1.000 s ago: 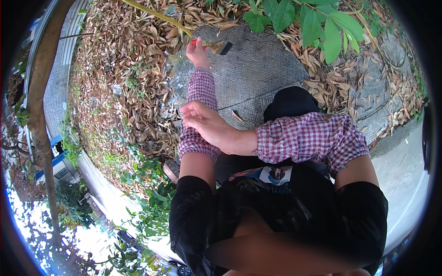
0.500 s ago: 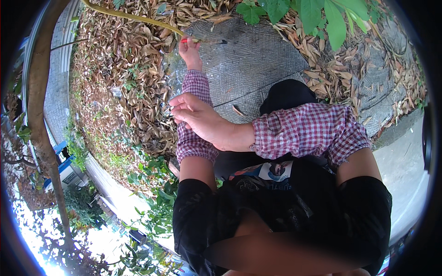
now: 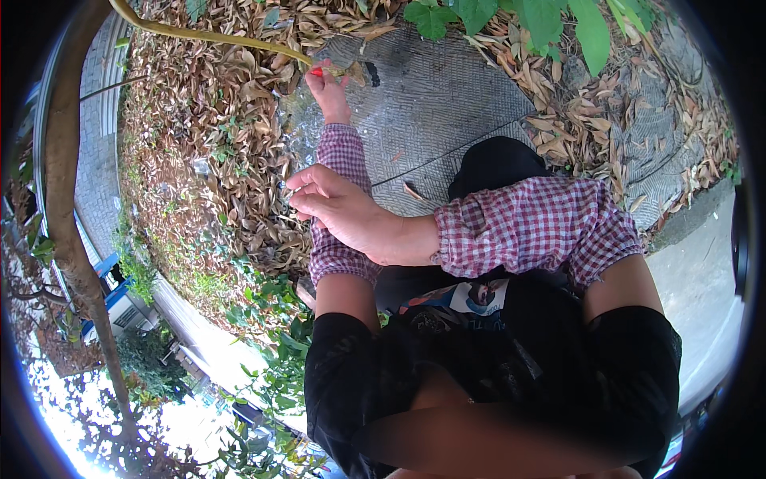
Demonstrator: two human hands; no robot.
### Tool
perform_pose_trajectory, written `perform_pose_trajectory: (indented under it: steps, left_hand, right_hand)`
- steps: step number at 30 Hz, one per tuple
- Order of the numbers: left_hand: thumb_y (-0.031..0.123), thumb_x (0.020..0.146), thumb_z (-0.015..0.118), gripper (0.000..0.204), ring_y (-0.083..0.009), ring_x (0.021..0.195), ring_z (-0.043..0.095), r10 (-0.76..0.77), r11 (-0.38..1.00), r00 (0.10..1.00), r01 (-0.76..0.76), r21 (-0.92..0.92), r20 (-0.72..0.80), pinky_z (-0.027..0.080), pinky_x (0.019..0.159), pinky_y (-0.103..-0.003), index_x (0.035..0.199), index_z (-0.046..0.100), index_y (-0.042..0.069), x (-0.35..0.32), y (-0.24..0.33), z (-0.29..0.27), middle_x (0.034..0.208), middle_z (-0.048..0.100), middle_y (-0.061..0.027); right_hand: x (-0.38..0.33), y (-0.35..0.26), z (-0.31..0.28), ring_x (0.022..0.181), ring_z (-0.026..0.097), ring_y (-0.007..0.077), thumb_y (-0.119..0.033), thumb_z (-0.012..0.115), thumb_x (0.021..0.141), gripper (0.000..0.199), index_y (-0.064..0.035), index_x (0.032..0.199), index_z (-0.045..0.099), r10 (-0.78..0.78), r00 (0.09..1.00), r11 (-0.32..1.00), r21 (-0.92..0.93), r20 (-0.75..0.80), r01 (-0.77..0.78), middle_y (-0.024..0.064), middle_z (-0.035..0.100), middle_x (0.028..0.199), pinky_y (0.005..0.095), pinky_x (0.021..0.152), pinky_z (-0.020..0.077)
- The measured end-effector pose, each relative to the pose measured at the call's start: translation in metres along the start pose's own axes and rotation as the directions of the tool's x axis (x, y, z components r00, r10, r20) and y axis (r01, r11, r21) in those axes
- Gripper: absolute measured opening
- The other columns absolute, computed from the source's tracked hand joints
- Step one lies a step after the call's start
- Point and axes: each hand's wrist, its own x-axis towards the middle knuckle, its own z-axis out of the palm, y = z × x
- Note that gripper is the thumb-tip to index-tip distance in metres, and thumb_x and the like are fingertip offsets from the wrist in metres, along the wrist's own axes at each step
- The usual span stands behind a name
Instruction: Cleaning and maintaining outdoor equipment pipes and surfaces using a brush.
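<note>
My left hand (image 3: 329, 96) reaches out to the far edge of a grey ribbed slab. Its fingers are closed on what looks like a flat paintbrush (image 3: 357, 76) with a red end, a tan middle and a dark tip. Close by the fingers ends a long yellowish-brown stem or branch (image 3: 215, 37); whether they touch, I cannot tell. My right hand (image 3: 341, 214) crosses above my left forearm, its fingers bent and drawn together with the thumb. A small pale bit shows at those fingertips, too small to name. Both forearms wear checked sleeves.
The grey ribbed slab (image 3: 439, 88) lies ahead, with dry leaves (image 3: 215, 104) around it. Green leaves (image 3: 542, 24) hang over its far right side. A tree trunk (image 3: 68, 176) rises at the left. Pale concrete (image 3: 694, 279) runs along the right.
The paintbrush has turned in my left hand, now showing its broad side. My right hand has shifted slightly left. The stem sits a little further left in view.
</note>
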Motion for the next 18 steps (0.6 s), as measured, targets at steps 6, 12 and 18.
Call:
perform_pose_trajectory:
  steps: [6, 12, 18]
  left_hand:
    - [0.004, 0.087, 0.034, 0.014, -0.0135, 0.095, 0.045, 0.039, 0.998, 0.999, -0.04, 0.049, 0.015, 0.046, 0.067, -0.03, 0.099, 0.035, 0.012, 0.001, -0.003, 0.003, 0.109, 0.045, -0.0053]
    - [0.004, 0.086, 0.038, 0.012, -0.0112, 0.083, 0.051, 0.08, 0.994, 0.997, -0.08, 0.071, 0.005, 0.045, 0.062, -0.026, 0.095, 0.034, 0.011, 0.004, -0.01, 0.001, 0.103, 0.05, -0.0055]
    - [0.005, 0.085, 0.04, 0.013, -0.0091, 0.082, 0.05, 0.113, 0.988, 0.993, -0.115, 0.099, 0.031, 0.043, 0.06, -0.022, 0.097, 0.036, 0.01, 0.007, -0.011, 0.003, 0.101, 0.051, -0.004]
  right_hand:
    - [0.007, 0.005, 0.0, 0.075, 0.048, 0.0129, -0.02, 0.048, 0.078, 0.036, -0.0007, 0.108, 0.042, -0.07, 0.997, 0.997, -0.021, -0.033, 0.069, 0.0094, 0.05, 0.092, 0.0264, 0.061, 0.0396]
    - [0.01, 0.009, 0.004, 0.066, 0.048, 0.0122, -0.019, 0.048, 0.078, 0.035, -0.0006, 0.107, 0.042, -0.062, 0.998, 0.998, 0.0, -0.033, 0.062, 0.0085, 0.051, 0.086, 0.0258, 0.057, 0.0402]
    - [0.013, 0.012, 0.005, 0.064, 0.048, 0.0109, -0.019, 0.049, 0.078, 0.034, -0.001, 0.106, 0.043, -0.083, 0.995, 0.994, 0.061, -0.055, 0.086, 0.0075, 0.051, 0.084, 0.0251, 0.053, 0.0391]
